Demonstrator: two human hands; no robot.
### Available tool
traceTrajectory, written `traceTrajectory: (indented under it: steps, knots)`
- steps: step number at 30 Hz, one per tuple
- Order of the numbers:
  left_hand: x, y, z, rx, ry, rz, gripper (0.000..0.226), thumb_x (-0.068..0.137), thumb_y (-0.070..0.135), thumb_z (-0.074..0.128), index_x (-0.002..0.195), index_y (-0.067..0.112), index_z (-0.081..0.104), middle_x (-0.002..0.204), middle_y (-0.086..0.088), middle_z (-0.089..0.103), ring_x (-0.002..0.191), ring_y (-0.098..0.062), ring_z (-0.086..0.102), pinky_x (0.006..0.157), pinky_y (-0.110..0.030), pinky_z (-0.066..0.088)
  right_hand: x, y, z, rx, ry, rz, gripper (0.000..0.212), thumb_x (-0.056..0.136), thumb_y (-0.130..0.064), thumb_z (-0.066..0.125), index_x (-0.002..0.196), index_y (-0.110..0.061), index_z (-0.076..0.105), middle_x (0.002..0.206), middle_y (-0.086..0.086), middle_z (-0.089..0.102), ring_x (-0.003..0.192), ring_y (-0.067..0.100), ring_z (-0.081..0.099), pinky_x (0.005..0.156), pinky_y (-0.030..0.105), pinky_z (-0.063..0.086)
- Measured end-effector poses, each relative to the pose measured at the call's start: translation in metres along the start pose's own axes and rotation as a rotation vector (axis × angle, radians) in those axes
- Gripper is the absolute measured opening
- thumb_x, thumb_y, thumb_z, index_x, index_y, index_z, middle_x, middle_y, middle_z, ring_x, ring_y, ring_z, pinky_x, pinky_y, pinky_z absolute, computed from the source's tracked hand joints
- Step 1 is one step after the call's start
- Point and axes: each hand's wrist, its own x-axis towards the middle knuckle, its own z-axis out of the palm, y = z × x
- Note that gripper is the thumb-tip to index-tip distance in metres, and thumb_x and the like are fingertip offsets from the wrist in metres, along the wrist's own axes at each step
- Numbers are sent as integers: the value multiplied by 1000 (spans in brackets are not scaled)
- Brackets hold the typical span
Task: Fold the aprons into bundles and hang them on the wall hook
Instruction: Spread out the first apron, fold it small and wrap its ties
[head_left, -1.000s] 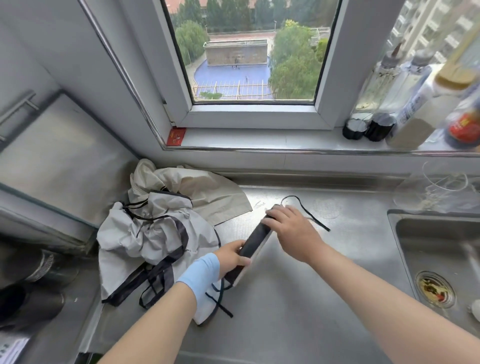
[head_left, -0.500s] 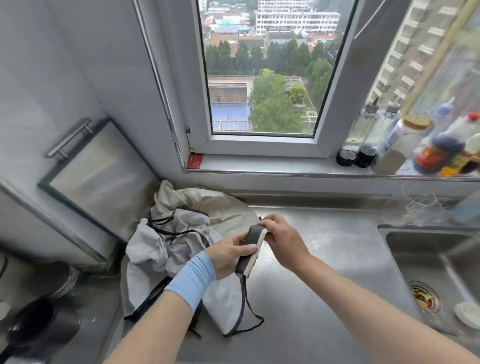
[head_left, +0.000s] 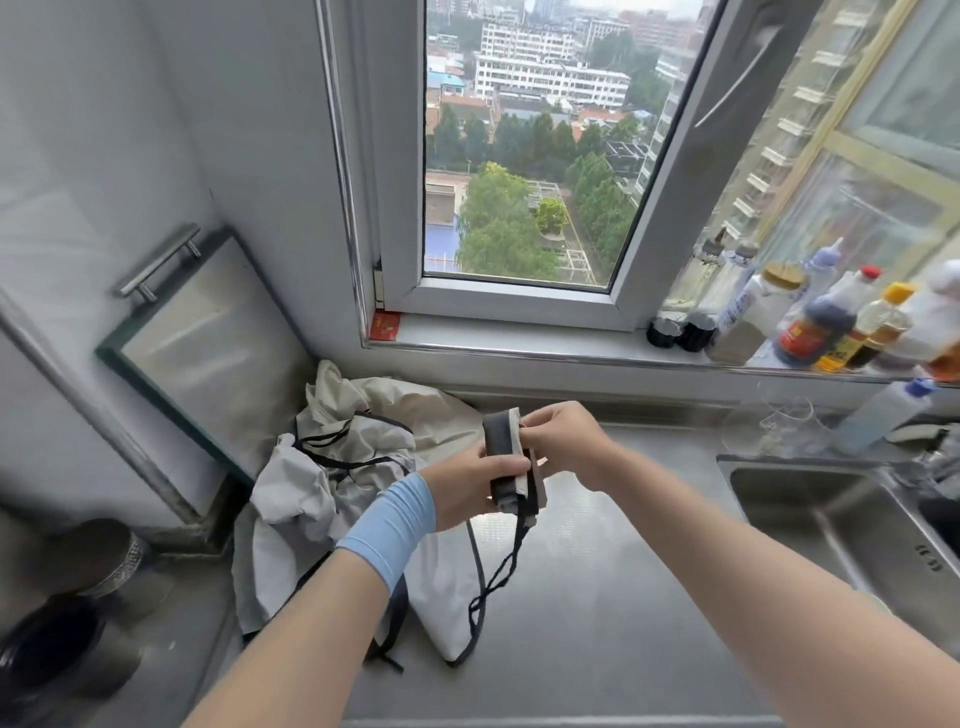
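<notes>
"2 hands, 1 bundle: which step is the person on?" asks the first.

"folding, and near its end by the look of it," says the second. "the left hand (head_left: 467, 480) has its fingers curled round the lower half of the bundle (head_left: 503, 441) and holds it up above the counter (head_left: 597, 613). the right hand (head_left: 569, 441) pinches the pale layer at the bundle's top edge. a dark cord (head_left: 500, 574) hangs loose from the bottom."

"so what does the next move call for?"

"probably winding or tucking that cord so the bundle stays tight, with a firm grip from the left hand. then it belongs on the wall hook, and no hook is in view."

"and the other aprons?"

"a crumpled pile (head_left: 332, 478) lies on the counter to the left, close to the wall, not yet folded. 1 pale corner of it lies beneath the dangling cord."

"the room?"

"a kitchen. the counter is steel, with a sink (head_left: 810, 514) at the right. a window (head_left: 519, 156) ahead looks over trees and rooftops, and bottles (head_left: 815, 325) crowd the sill. a metal panel (head_left: 208, 358) with a bar handle stands against the left wall, and 2 round pots (head_left: 62, 623) sit at the lower left."
</notes>
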Motion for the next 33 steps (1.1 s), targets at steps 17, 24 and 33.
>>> traceTrajectory:
  steps: [17,24,33]
  knots:
    - [27,43,25,410,230,19,39,77,23,80,104,0,63,94,-14,67,89,-22,63,83,-39,51,23,-34,-45,133,-144,-94,23,79,-31,82,82,-12,70,89,9,74,80,20,68,81,39,56]
    - [52,65,34,122,354,157,43,85,23,71,116,-3,58,107,-22,58,99,-36,56,85,-42,41,35,-37,-58,412,-101,-88,36,89,-39,70,103,-6,70,81,8,70,61,22,64,63,37,55]
    - [77,82,22,43,848,226,29,94,30,61,94,2,65,84,-9,69,83,-27,65,89,-45,53,42,-16,-70,97,-369,-122,24,89,-22,72,111,-12,71,91,9,75,47,13,43,44,23,25]
